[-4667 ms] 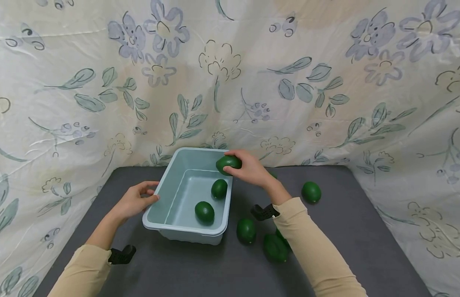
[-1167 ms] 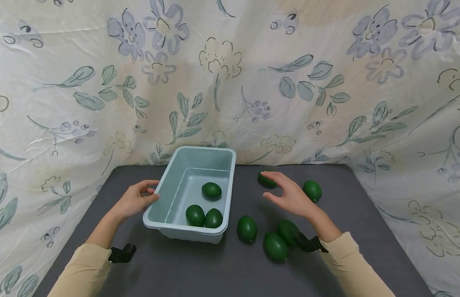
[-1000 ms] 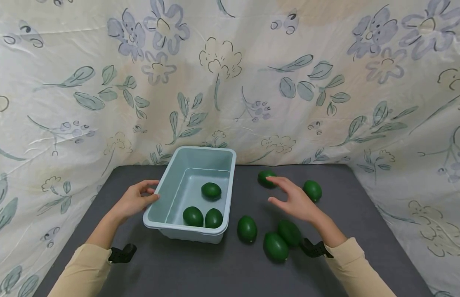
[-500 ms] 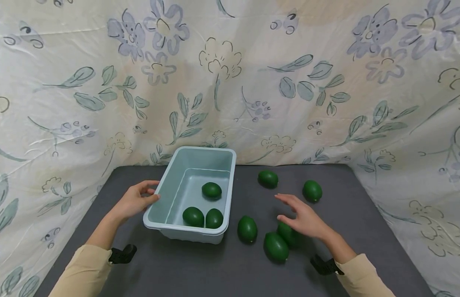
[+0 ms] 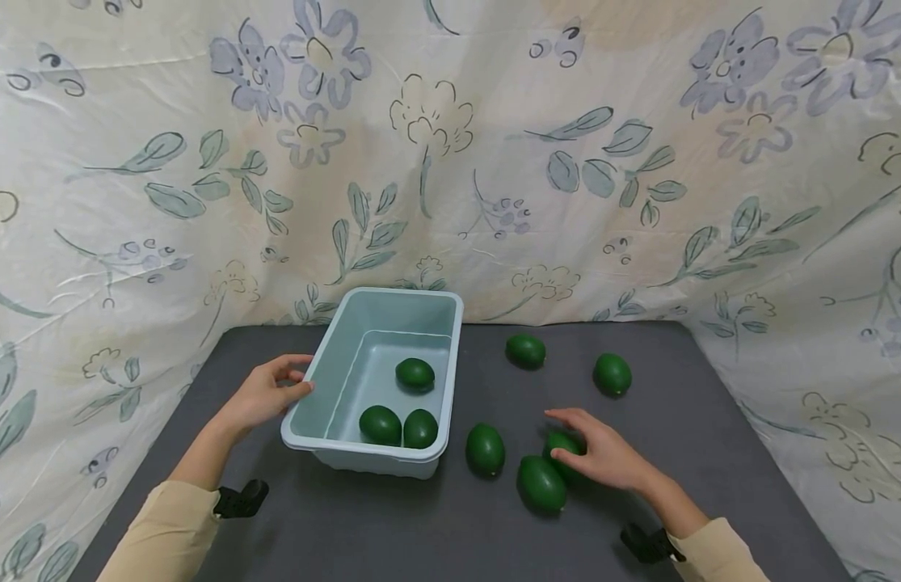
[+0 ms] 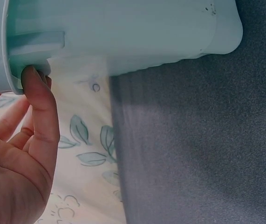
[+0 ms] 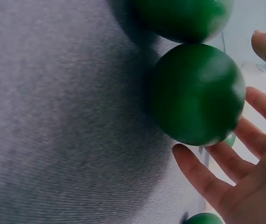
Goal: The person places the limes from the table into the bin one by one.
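Note:
My left hand [image 5: 264, 396] grips the left rim of a pale blue plastic basin [image 5: 370, 462]; in the left wrist view the thumb sits under the rim. Inside lie three dark green lime-like fruits, one of them a back fruit [image 5: 415, 374]. Spread fingers of my right hand [image 5: 603, 453] hover around a lime-like fruit [image 7: 195, 95] on the table, partly hidden by the hand in the head view. Whether a fingertip touches it, I cannot tell. Against that fruit leans another front fruit [image 5: 541, 485].
A single fruit [image 5: 485, 449] lies just right of the basin. Farther back are two more, a middle fruit [image 5: 526, 352] and a right fruit [image 5: 612, 374]. The grey table [image 5: 392, 525] ends at a floral cloth [image 5: 450, 162] behind and at the sides.
My right hand earlier held a fruit over the basin; that fruit now lies inside. Since then the hand has moved right and nearer, down to the paired fruits. My left hand has stayed put.

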Demonstrator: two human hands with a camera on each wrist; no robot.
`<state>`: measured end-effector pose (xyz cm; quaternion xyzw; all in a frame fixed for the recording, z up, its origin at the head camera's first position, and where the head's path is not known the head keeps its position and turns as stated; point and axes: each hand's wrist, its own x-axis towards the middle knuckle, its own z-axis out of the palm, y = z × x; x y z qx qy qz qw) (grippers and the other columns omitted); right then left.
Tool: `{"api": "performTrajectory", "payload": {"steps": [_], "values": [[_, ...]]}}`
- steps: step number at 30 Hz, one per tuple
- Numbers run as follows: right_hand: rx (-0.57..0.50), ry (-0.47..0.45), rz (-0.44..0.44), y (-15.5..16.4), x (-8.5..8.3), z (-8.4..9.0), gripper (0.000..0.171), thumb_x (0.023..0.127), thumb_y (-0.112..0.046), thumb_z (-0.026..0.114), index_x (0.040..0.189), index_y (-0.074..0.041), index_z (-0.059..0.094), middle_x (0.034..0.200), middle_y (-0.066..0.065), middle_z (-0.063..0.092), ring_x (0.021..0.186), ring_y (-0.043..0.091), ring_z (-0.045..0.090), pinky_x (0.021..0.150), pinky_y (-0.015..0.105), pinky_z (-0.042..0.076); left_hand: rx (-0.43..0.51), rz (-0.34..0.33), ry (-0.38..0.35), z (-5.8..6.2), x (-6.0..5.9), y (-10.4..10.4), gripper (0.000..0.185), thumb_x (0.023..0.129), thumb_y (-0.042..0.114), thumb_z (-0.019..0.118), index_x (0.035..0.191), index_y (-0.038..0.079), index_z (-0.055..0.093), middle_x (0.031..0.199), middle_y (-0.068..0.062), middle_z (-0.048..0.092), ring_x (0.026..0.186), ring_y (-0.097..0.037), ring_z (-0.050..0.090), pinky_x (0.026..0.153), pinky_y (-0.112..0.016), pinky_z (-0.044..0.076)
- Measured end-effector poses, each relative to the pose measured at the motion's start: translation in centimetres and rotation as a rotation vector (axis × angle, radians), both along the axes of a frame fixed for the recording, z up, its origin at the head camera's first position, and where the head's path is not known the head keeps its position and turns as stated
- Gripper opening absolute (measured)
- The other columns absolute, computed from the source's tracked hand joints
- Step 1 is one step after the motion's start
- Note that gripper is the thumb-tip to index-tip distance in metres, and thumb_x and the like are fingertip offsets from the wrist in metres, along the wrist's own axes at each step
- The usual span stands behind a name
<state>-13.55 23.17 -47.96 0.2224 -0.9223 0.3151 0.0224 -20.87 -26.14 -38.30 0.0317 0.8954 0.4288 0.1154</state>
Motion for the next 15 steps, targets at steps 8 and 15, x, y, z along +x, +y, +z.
{"api": "performTrajectory", "payload": {"steps": [8,15], "values": [[0.004,-0.066,0.001,0.32,0.59,-0.58,0.051,0.085,-0.038,0.063,0.128,-0.011,0.053,0.124,0.001,0.054,0.110,0.022,0.054,0.087,0.038,0.045,0.000,0.001,0.001,0.05,-0.01,0.03,0.054,0.089,0.017,0.060,0.137,0.007,0.038,0.110,-0.019,0.053,0.080,-0.021,0.058,0.063,-0.032,0.050],[0.005,-0.078,-0.012,0.28,0.71,-0.60,0.046,0.086,-0.035,0.064,0.125,-0.013,0.055,0.120,0.000,0.056,0.104,0.019,0.056,0.082,0.034,0.046,-0.001,0.003,-0.004,-0.09,-0.04,0.03,0.055,0.089,0.019,0.061,0.138,0.007,0.038,0.109,-0.018,0.054,0.080,-0.020,0.057,0.062,-0.032,0.049]]}}
